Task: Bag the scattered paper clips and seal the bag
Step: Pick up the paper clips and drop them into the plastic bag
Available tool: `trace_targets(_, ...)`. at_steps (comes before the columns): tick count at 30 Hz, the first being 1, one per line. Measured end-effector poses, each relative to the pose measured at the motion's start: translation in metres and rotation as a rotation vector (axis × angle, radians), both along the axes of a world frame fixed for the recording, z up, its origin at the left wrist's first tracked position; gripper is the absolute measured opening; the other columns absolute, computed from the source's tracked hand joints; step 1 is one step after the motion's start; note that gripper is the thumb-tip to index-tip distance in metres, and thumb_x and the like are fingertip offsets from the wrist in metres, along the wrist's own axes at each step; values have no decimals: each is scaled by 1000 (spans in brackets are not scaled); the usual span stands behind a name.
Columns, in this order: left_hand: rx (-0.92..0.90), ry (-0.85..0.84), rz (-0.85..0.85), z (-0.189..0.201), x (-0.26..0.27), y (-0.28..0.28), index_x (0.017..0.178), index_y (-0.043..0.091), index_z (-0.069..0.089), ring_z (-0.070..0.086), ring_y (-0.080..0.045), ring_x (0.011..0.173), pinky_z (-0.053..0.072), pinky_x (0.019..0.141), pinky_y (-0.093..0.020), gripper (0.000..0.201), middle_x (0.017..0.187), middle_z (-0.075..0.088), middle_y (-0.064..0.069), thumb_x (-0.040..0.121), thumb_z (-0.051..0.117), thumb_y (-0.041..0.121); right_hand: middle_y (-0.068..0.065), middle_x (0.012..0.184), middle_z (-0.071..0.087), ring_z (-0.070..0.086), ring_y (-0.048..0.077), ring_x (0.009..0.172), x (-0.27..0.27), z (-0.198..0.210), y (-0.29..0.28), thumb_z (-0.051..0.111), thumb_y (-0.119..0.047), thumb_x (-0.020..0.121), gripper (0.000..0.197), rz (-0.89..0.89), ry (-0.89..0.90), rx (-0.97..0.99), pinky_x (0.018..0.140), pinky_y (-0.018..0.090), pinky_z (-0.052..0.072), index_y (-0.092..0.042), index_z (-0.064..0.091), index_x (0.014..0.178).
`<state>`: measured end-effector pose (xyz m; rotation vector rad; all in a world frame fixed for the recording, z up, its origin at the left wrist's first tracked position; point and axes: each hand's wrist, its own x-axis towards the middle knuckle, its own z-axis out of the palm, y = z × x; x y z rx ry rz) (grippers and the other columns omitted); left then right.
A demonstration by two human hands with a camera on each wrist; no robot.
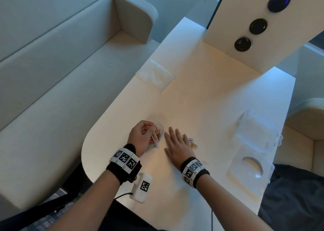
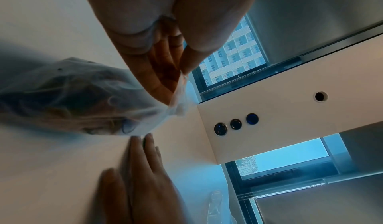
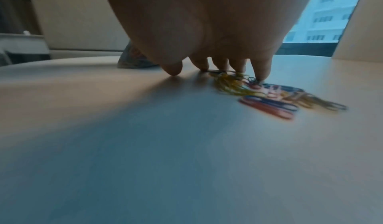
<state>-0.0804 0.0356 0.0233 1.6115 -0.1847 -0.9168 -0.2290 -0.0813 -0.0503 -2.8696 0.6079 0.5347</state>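
our left fingers (image 1: 146, 128) pinch the bag (image 1: 158, 131) by its mouth, left of centre; right fingers (image 1: 172, 134) lie straight and flat, touching the loose paper clips (image 1: 192, 143) on the surface (image 1: 201, 94). the clips look light and slippery, best raked together; the bag is limp film. no readable writing.

A small clear plastic bag (image 1: 158, 132) is sitting on the table, its mouth pinched up and colored paper clips showing through its film. At its three o'clock, loose paper clips (image 1: 191, 142) in yellow, blue and red are lying scattered flat in a tangled cluster.
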Motion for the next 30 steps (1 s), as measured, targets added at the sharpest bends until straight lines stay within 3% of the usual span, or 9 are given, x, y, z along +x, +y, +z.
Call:
trace_targets(3,4,18,-7,-2,-3,1,96,9,61,65,-24,67,56,56,-28,4,72,65,-10,96,57,11,8,159,25,31,35,143,-26,1,-9,42,-34,97,58,20,-34,-61,108,63,31,-15,28,150)
trace_targets(6,9,36,-14,-4,-8,0,95,9,61,64,-23,65,55,56,-30,4,69,64,-6,96,57,10,17,140,52,57,39,120,-44,-1,-17,71,-1,72,63,66,-110,-15,93,49,53,-6,55,133)
trace_targets(11,39,6,-49,-9,-18,-3,91,13,61,63,-27,69,55,58,-32,7,74,63,-13,96,57,9,13,120,64,61,30,107,-41,13,-29,72,6,73,47,-35,-212,58,94,34,53,-7,68,117)
trace_targets(14,65,-12,-86,-9,-23,-4,90,13,61,64,-27,69,56,58,-32,9,77,63,-13,96,57,8,8,98,70,66,25,88,-33,21,-44,67,-3,84,21,-349,-349,204,86,36,55,-11,76,102)
trace_targets(17,71,-27,-112,-6,-27,-5,94,9,60,63,-27,68,58,63,-37,6,73,63,-12,96,55,6,5,92,75,70,18,82,-40,24,-61,75,-13,82,14,-811,-490,359,86,32,56,-11,78,95)
trace_targets(20,78,-24,-120,-7,-29,-8,95,7,60,62,-26,69,57,65,-39,6,74,63,-13,96,55,5,13,98,75,72,20,87,-49,33,-68,76,-10,81,15,-1281,-623,858,86,30,58,-11,76,96)
trace_targets(22,93,-22,-122,-9,-31,-11,93,10,61,62,-26,69,58,69,-42,7,77,64,-14,95,56,5,20,100,72,71,25,92,-47,50,-62,69,0,84,17,-1425,-791,1287,84,32,59,0,71,101)
trace_targets(26,113,-24,-136,-11,-36,-18,89,15,61,63,-26,66,59,68,-43,11,80,65,-17,95,57,7,18,97,73,71,23,90,-30,81,-40,63,4,87,19,-1282,-808,1550,79,27,59,6,67,105)
trace_targets(30,138,-35,-177,-10,-38,-23,91,16,61,67,-27,72,61,70,-43,10,85,68,-15,95,57,7,19,90,74,72,22,78,-13,92,-20,72,-5,84,19,-951,-562,1212,73,24,58,3,72,101)
